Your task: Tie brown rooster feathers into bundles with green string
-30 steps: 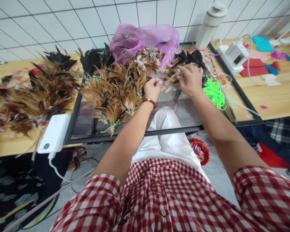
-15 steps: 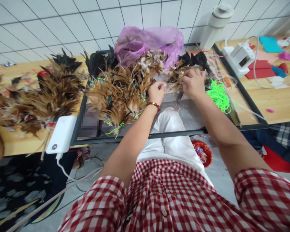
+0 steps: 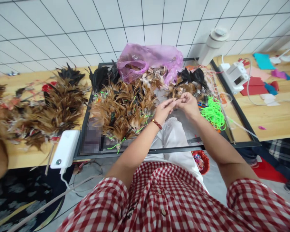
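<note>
My left hand (image 3: 164, 110), with a beaded bracelet at the wrist, meets my right hand (image 3: 187, 103) above the dark-framed tray (image 3: 135, 154). Fingertips of both hands are pinched together and nearly touch; whatever lies between them is too small to make out. Brown feathers (image 3: 125, 109) with bits of green cord fill the tray's left part. Behind my right hand are more brown feathers (image 3: 190, 88) and black feathers (image 3: 193, 77). A heap of bright green cord (image 3: 214, 112) lies right of my right hand.
A pink plastic bag (image 3: 154, 56) rests at the tray's back, near a white bottle (image 3: 212, 45). On the left stand a white power bank (image 3: 65, 149) and another feather pile (image 3: 60, 109). Right of the tray are a white charger (image 3: 236, 75) and red sheets (image 3: 255, 85). A person's arm shows far left.
My right hand has come down and left from the feathers at the back, and my left hand has moved right to meet it. The camera view has tilted up slightly.
</note>
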`<state>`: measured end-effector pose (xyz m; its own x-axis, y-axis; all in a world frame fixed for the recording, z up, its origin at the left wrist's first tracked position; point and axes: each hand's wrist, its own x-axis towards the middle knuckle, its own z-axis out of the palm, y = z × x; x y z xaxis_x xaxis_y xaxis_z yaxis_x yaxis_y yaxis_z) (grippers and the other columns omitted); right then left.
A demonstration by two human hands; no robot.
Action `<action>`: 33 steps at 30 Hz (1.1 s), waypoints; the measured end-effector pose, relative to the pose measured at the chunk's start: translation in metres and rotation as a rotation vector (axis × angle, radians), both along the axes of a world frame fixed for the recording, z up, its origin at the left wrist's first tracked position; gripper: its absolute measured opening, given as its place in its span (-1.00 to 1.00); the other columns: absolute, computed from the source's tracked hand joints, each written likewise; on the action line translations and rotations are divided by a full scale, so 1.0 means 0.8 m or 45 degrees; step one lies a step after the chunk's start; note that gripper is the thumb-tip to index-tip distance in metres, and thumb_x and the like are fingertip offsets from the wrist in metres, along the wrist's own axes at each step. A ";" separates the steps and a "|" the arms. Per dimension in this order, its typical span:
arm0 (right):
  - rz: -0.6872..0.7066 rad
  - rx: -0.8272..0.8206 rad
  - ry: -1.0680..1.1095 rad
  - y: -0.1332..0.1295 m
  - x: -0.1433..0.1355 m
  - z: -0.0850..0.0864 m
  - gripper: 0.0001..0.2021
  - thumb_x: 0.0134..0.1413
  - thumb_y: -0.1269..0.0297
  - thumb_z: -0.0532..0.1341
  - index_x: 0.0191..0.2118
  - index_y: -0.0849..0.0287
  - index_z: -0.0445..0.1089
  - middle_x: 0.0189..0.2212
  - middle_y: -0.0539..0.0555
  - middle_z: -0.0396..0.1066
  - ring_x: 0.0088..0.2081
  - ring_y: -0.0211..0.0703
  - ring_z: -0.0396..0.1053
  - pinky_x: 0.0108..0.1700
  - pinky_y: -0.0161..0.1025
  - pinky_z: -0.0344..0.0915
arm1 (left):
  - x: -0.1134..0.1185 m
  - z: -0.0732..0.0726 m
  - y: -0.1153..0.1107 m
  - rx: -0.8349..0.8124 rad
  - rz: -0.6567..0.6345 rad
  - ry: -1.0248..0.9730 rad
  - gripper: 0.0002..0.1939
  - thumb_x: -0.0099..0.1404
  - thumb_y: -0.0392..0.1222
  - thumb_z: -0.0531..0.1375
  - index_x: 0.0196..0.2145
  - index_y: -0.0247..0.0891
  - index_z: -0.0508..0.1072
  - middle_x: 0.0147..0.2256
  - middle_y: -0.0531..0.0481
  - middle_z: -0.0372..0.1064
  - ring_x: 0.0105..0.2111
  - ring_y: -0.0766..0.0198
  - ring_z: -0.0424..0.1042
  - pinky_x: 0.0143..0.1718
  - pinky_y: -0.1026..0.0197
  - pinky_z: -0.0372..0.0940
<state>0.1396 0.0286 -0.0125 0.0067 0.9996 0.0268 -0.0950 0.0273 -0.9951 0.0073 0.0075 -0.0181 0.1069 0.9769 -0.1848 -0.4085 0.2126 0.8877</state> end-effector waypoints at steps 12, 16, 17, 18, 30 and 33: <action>-0.194 0.506 -0.989 0.027 0.029 0.007 -0.84 0.13 0.12 0.31 -0.29 0.08 0.51 -0.36 0.11 0.56 -0.29 0.03 0.50 -0.12 0.03 0.42 | -0.001 -0.002 0.005 -0.122 0.172 -0.177 -0.94 0.25 -0.25 0.36 -0.38 -0.26 0.59 -0.45 0.09 0.55 -0.60 0.50 0.33 -0.52 0.34 0.22; -0.282 0.563 -1.503 0.088 0.029 -0.002 -0.88 0.11 0.25 0.31 -0.27 0.15 0.55 -0.21 0.27 0.54 -0.10 0.22 0.47 -0.01 0.17 0.39 | -0.001 0.004 0.009 -0.248 0.227 -0.229 -0.99 0.28 -0.34 0.34 -0.32 -0.30 0.59 -0.53 0.12 0.49 -0.58 0.49 0.39 -0.42 0.35 0.32; -0.285 0.544 -1.565 0.098 0.026 -0.005 -0.89 0.10 0.25 0.33 -0.29 0.16 0.54 -0.22 0.29 0.53 -0.08 0.25 0.45 0.00 0.21 0.37 | -0.002 0.005 0.010 -0.282 0.239 -0.243 -0.97 0.28 -0.36 0.34 -0.31 -0.31 0.59 -0.53 0.12 0.49 -0.57 0.50 0.40 -0.38 0.34 0.34; -0.286 0.529 -1.603 0.104 0.024 -0.007 -0.91 0.10 0.27 0.32 -0.31 0.16 0.53 -0.23 0.30 0.52 -0.07 0.27 0.44 0.01 0.24 0.36 | -0.004 0.007 0.010 -0.311 0.245 -0.262 -0.95 0.28 -0.39 0.33 -0.31 -0.31 0.59 -0.52 0.12 0.49 -0.56 0.50 0.41 -0.35 0.34 0.36; -0.040 0.615 -1.309 0.031 0.057 0.033 -0.84 0.14 0.25 0.22 -0.33 0.05 0.57 -0.29 0.13 0.64 -0.20 0.12 0.58 -0.07 0.06 0.45 | -0.014 0.011 0.017 -0.267 0.276 -0.265 -0.94 0.31 -0.29 0.35 -0.34 -0.29 0.56 -0.54 0.14 0.49 -0.60 0.50 0.39 -0.45 0.37 0.31; 0.033 0.746 -1.187 0.020 0.054 0.052 -0.82 0.21 0.22 0.18 -0.35 0.04 0.52 -0.31 0.14 0.60 -0.18 0.08 0.56 -0.04 0.05 0.45 | -0.014 0.011 0.015 -0.263 0.289 -0.272 -0.89 0.37 -0.31 0.28 -0.36 -0.29 0.53 -0.53 0.14 0.49 -0.59 0.49 0.41 -0.44 0.36 0.32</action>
<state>0.1830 0.0446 0.0292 -0.2837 0.8298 0.4805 0.6791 0.5277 -0.5103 -0.0037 0.0197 -0.0092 -0.0507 0.9246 -0.3775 -0.6375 0.2610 0.7249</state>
